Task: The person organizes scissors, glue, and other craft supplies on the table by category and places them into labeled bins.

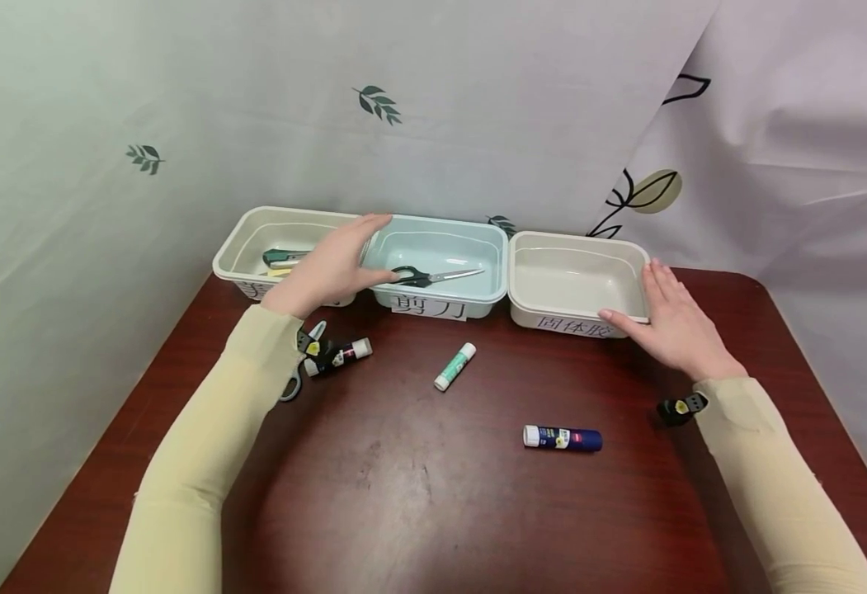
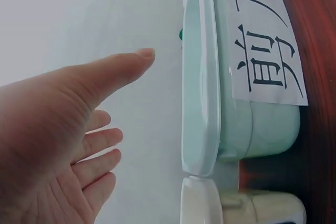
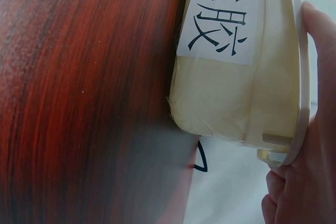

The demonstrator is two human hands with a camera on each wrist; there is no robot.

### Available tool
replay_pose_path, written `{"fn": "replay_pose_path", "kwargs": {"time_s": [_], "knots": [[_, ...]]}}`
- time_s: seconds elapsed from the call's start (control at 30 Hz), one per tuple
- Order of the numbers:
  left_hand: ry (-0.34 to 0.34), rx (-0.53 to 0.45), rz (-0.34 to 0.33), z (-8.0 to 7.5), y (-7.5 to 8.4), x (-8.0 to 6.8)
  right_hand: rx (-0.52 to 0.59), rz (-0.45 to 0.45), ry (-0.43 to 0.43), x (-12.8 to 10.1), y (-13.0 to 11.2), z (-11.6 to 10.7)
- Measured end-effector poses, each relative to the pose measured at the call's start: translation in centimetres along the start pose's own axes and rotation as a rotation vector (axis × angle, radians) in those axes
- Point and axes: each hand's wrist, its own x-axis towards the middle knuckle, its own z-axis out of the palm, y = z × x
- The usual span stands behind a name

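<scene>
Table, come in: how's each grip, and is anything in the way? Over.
Left grip empty, near the light-blue scissors bin. Right grip touching rim of the cream glue bin. Three glue sticks on the tabletop; nothing seems to block either grip.

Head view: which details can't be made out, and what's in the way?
All in the head view:
- left box: middle of its label, behind the left hand and wrist
- green tool inside it: right end, behind that hand
- scissors on the table: partly behind the left sleeve
- navy glue stick: fine print too small
</scene>
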Motion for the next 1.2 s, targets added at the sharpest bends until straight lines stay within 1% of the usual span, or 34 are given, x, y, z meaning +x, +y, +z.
{"fn": "replay_pose_path", "kwargs": {"time_s": [0.23,0.5,0.63,0.87,1.03,1.2], "knots": [[0.046,0.02,-0.031,-0.5,-0.3,-2.6,-0.008,0.005,-0.007,0.0,-0.1,-0.1],[0.09,0.024,-0.072,-0.1,-0.7,-4.9,-0.023,-0.002,-0.004,-0.1,0.0,-0.1],[0.092,0.028,-0.091,0.1,-0.8,-5.8,-0.021,-0.005,-0.001,-0.1,0.1,-0.1],[0.112,0.031,-0.096,0.5,-0.8,-7.4,-0.024,-0.007,-0.002,-0.1,0.0,0.0],[0.11,0.051,-0.136,0.8,-0.9,-8.8,-0.03,-0.011,0.005,0.0,0.1,0.0],[0.124,0.051,-0.176,1.1,-1.5,-10.1,-0.042,-0.01,0.009,0.0,0.1,0.0]]}}
